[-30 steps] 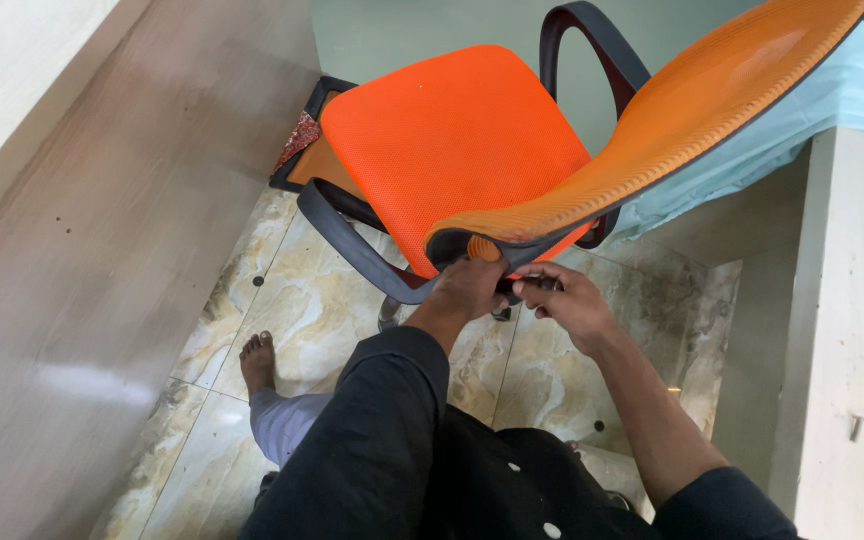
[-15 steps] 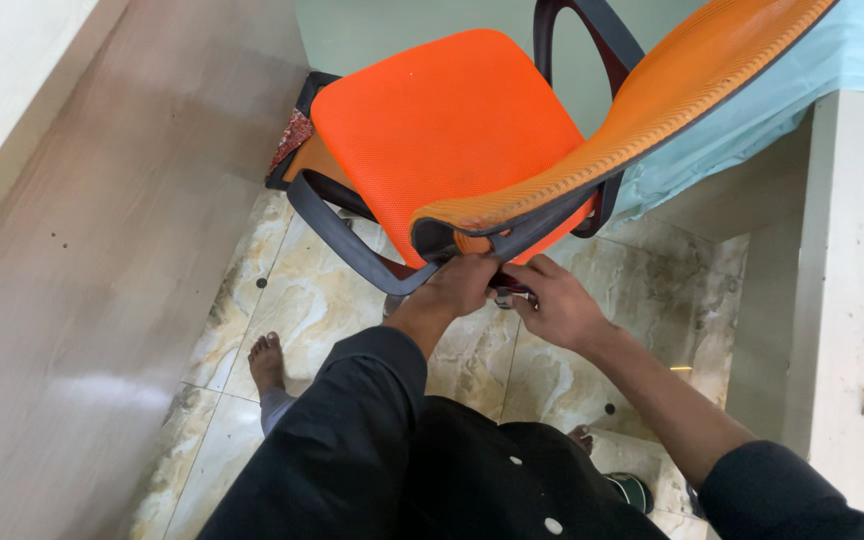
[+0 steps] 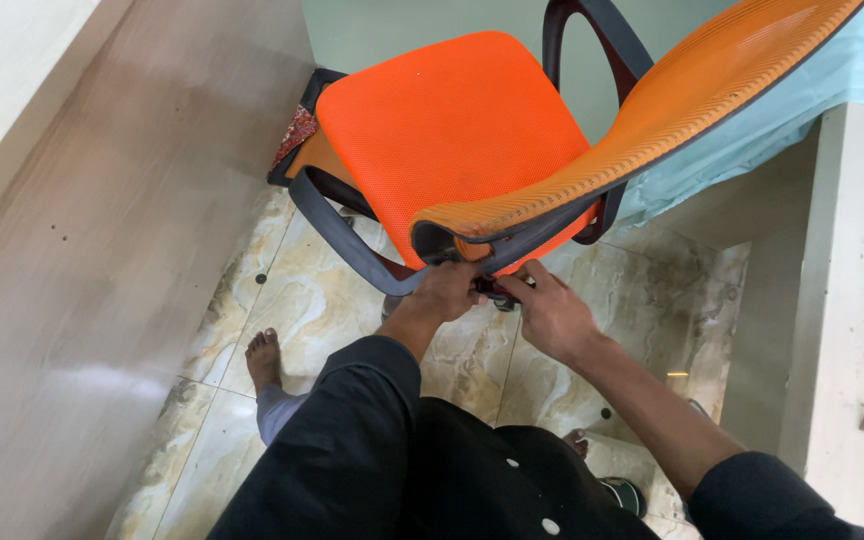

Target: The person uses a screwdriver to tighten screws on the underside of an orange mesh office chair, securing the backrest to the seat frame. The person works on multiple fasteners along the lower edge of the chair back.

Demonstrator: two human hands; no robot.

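Marble floor (image 3: 292, 310); hands' (image 3: 497, 300) grasp obscured

Black sleeves (image 3: 352, 440), white-buttoned black garment (image 3: 512, 480)

Marbled floor tiles (image 3: 292, 300), pale blue cloth (image 3: 852, 80), patterned mat (image 3: 295, 132), wooden panel (image 3: 102, 200)

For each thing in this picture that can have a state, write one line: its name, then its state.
Orange chair: upright, seat bare, nobody on it.
Chair backrest: leaning over the seat, lower end at the hands.
Left hand: closed on the dark part under the backrest's lower end.
Right hand: fingers curled at the same dark part.
Bare foot: flat on the marble floor.
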